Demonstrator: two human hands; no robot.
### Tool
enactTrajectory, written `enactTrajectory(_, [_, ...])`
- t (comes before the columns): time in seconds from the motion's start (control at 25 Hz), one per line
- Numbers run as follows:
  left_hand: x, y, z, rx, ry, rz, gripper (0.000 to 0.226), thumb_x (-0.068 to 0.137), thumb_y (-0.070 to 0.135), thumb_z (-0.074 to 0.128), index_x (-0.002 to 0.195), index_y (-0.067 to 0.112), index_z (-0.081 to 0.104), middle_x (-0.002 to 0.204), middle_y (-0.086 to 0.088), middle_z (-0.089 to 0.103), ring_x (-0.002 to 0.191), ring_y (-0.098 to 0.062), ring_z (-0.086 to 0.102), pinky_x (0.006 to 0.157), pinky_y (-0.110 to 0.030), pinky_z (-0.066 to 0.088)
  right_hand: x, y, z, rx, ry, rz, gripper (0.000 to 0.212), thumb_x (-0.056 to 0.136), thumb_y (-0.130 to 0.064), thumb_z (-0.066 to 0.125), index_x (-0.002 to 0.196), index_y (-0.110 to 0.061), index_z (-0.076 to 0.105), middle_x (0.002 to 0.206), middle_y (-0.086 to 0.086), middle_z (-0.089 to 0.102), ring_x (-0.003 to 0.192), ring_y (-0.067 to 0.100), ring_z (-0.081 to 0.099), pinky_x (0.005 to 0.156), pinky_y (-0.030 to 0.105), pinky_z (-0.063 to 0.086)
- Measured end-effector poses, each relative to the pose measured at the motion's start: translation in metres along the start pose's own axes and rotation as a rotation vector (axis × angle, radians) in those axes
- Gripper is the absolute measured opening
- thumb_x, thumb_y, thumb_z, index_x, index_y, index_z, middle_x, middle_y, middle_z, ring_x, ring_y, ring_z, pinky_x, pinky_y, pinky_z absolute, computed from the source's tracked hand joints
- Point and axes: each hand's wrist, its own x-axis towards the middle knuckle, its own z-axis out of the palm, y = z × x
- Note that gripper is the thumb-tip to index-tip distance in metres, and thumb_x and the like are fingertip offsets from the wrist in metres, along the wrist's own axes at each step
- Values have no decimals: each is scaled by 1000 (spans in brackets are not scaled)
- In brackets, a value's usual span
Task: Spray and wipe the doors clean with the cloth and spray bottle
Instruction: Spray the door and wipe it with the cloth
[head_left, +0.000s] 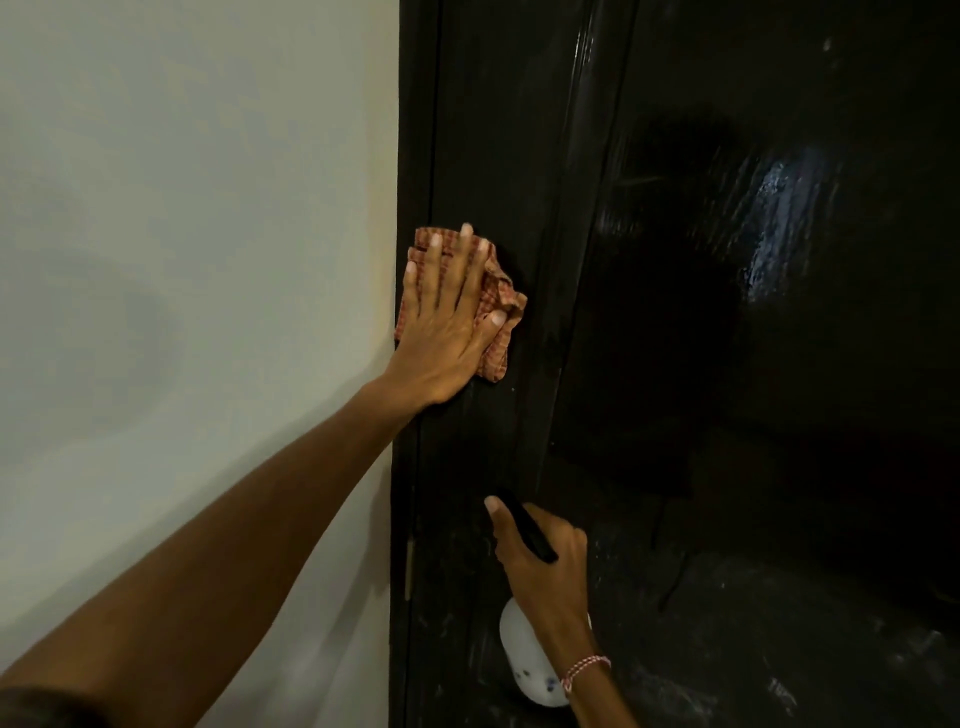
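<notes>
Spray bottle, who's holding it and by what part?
The right hand grips the spray bottle at its neck, below the black head; its white body hangs free.

A red-and-white thread band (584, 670), seemingly braided, circles the right wrist (569, 642).

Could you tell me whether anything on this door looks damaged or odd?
Nothing looks damaged. The black door shows pale smudges low down, beside the spray bottle in the right hand, and a glossy streaked patch upper right. The left hand presses the cloth higher up.
</notes>
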Motion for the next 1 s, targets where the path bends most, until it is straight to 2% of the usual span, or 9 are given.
enactTrajectory(0.08, [-30,3,17,2,-8,-29,71,109,56,14,161,26,-24,167,3,-35,155,-24,-31,125,-46,-22,-6,1,-3,-27,-8,-7,39,95,-46,67,74,-13,70,68,0,71,60,15,68,58,22,54])
enactTrajectory(0.24, [-88,10,57,75,30,-72,75,110,52,20,163,18,-20,171,-7,-25,158,-30,-22,128,-56,-6,-22,7,-17,-22,17,40,35,97,-45,65,78,-16,72,72,-3,72,65,13,70,61,17,53])
enactTrajectory(0.4, [-131,18,83,-61,-52,-171,74,108,61,13,164,25,-20,170,-1,-30,159,-28,-22,127,-49,-18,-39,23,-32,-25,49,95,33,98,-40,67,77,-15,74,69,-3,72,63,14,69,60,15,50])
enactTrajectory(0.56, [-164,26,101,-67,-99,-179,74,107,62,12,162,28,-24,170,0,-31,158,-27,-26,125,-48,-23,-54,36,-48,-52,67,126,34,98,-42,67,74,-18,73,67,-1,71,61,15,68,60,21,52])
enactTrajectory(0.72, [-161,36,107,-43,-30,-227,76,108,55,21,165,22,-17,173,-6,-23,160,-33,-19,127,-53,-17,-55,33,-68,-38,94,172,33,94,-47,67,76,-21,76,69,-4,74,64,11,71,61,22,55])
enactTrajectory(0.88, [-126,48,95,-7,82,-217,77,108,49,33,167,13,-1,174,-13,-8,161,-39,-5,128,-62,-2,-43,17,-84,-31,100,129,31,95,-42,68,75,-20,75,64,-6,70,60,10,68,57,12,46])
enactTrajectory(1.0, [-74,67,75,44,173,-163,75,110,49,36,166,9,6,173,-18,2,160,-41,3,129,-60,0,-32,7,-92,-39,110,75,30,98,-38,68,74,-20,74,59,-9,65,55,7,63,55,10,41])
